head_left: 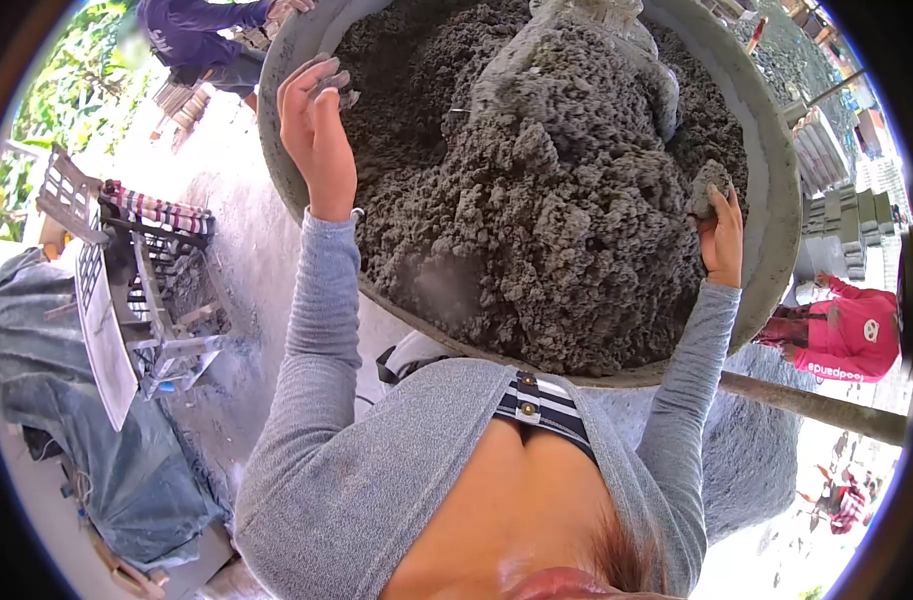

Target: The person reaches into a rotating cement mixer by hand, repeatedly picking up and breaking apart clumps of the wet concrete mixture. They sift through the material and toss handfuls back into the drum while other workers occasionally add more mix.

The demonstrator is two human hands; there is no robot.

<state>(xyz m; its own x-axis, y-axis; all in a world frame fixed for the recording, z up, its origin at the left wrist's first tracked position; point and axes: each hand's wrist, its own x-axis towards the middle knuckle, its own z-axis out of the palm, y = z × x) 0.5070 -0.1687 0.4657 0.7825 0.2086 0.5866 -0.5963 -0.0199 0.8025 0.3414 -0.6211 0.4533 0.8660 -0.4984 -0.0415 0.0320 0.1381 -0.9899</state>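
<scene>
A large round tub [777, 230] holds a heap of damp grey mortar mix [547, 210], crumbly and piled high in the middle. At the tub's left rim, my left hand [317, 145] is raised with loosely bent fingers and the thumb apart, its fingertips coated in grey mix. On the right side, my right hand [722, 240] grips a lump of mortar [710, 185] over the edge of the heap. At the far side of the tub, a mix-smeared sack [597, 40] lies on the heap, partly cut off by the frame.
A person in a dark top [202, 30] stands at the upper left, one hand on the tub rim. A wooden chair [162, 290] and a tarp-covered pile [87, 400] stand left. At right are a person in red [852, 330], stacked blocks [847, 225] and a pole [817, 407].
</scene>
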